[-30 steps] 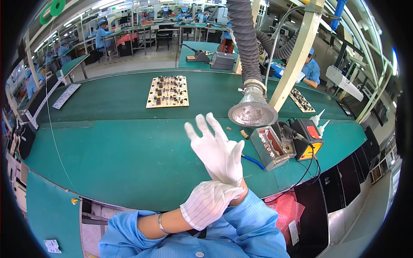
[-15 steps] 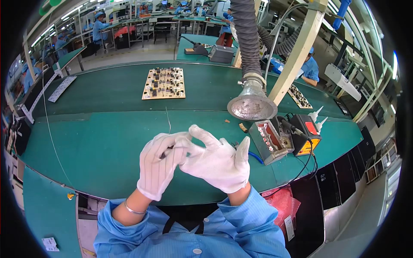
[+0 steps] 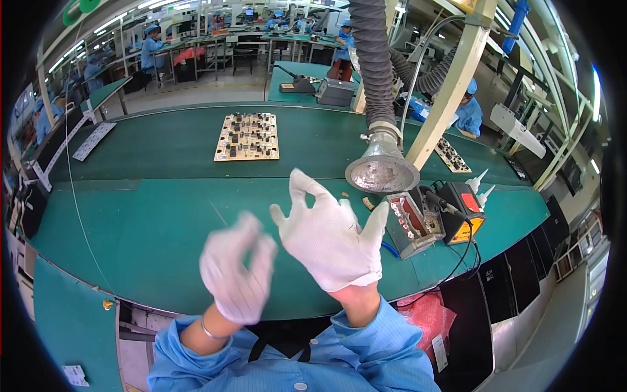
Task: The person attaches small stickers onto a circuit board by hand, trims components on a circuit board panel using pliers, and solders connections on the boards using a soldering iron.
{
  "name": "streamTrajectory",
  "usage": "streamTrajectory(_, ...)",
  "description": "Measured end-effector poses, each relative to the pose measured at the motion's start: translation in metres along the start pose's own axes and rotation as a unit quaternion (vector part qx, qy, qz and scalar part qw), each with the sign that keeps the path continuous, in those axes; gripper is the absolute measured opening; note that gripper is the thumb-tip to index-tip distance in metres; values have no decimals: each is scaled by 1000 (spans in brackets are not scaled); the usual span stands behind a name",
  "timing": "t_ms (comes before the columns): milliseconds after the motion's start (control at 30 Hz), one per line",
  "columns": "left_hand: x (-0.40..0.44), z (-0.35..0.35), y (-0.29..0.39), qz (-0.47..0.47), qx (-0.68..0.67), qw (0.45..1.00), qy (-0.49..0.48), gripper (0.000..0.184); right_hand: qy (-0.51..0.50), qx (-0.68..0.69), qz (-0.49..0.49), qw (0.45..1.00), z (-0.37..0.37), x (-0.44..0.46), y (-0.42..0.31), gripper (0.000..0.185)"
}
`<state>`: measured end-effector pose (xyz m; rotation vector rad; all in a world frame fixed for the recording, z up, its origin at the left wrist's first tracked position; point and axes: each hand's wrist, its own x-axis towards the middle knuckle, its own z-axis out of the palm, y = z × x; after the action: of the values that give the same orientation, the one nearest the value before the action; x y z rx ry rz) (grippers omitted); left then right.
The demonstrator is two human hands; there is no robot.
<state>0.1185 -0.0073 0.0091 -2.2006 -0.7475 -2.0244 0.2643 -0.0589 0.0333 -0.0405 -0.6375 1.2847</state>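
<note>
My left hand [image 3: 237, 269], in a white glove with thin stripes, hangs over the green bench mat [image 3: 157, 228]. It is blurred; its fingers are bent, with a gap between them and the thumb, and I see nothing in it. My right hand [image 3: 332, 242], also gloved in white, has its palm up and its fingers apart, some of them bent. Small dark marks or bits show on its palm side. The two hands do not touch. A faint thin thread [image 3: 219, 212] shows just above my left hand.
A board with components [image 3: 247, 137] lies beyond my hands; another [image 3: 452, 155] is at the right. A metal extraction funnel [image 3: 383, 167] hangs near a grey metal box [image 3: 410, 228], soldering station [image 3: 462, 212] and blue-handled tool [image 3: 390, 249]. A co-worker [image 3: 469, 112] sits at back right.
My left hand first gripped the right glove's cuff, then touched the right fingers, and is now apart at the left. My right hand has tilted and its fingers have bent.
</note>
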Motion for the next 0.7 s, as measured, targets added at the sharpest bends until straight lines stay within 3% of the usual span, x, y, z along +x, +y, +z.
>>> streamTrajectory(67, 7, -25, 25, 88, -78, 941, -317, 31, 40, 54, 4, 998, 8, 0, 2, 88)
streamTrajectory(133, -17, -14, 48, 94, -126, 937, -312, 43, 167, 186, 19, 968, 25, 3, -1, 90)
streamTrajectory(167, -22, -7, 52, 106, -95, 955, -261, 45, 227, 252, 26, 940, 30, 5, -1, 91)
streamTrajectory(200, -25, -1, 57, 118, -62, 969, -208, 47, 19, 70, 4, 997, 4, -3, 8, 88)
streamTrajectory(233, -28, 3, 57, 129, -30, 979, -155, 50, -13, 68, 9, 998, 1, -1, 8, 84)
streamTrajectory(300, -31, 2, 50, 153, -47, 965, -208, 43, -79, 64, 19, 995, 0, 2, 8, 80)
streamTrajectory(367, -26, 2, 45, 195, -65, 951, -231, 39, 33, 48, 22, 998, -4, -3, 4, 71)
streamTrajectory(433, -32, 3, 49, 173, -97, 950, -240, 43, 40, 58, 19, 997, -5, -2, 2, 65)
streamTrajectory(500, -32, 3, 52, 164, -110, 951, -238, 45, -55, 101, 10, 993, -4, 4, 4, 59)
streamTrajectory(567, -28, 3, 58, 155, -123, 945, -260, 42, -59, 58, -8, 997, -4, 7, 3, 54)
streamTrajectory(667, -32, 4, 67, 143, -160, 920, -328, 37, -54, 57, -8, 997, -10, 0, -6, 66)
streamTrajectory(700, -37, 5, 73, 145, -168, 896, -384, 32, -44, -18, -35, 998, -12, -4, -7, 67)
